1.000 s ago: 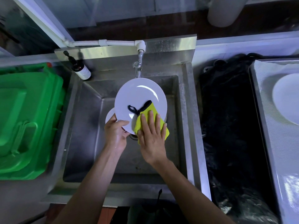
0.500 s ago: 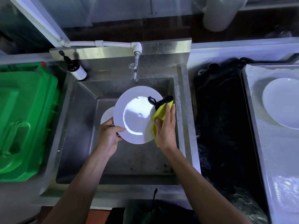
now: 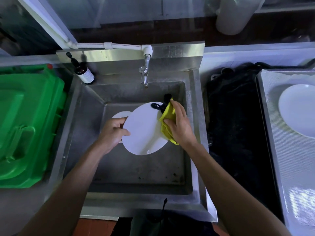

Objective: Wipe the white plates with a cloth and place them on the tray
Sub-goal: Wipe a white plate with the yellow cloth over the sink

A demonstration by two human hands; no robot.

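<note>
Yellow cloth (image 3: 167,123) is pinched in your right hand (image 3: 180,124) against the white plate (image 3: 143,130); your left hand (image 3: 113,132) grips its opposite rim.

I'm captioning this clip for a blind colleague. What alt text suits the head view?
Over a steel sink, the left hand grips a white plate while the right hand holds a yellow cloth against its edge. Another plate lies on the tray at right.
</note>
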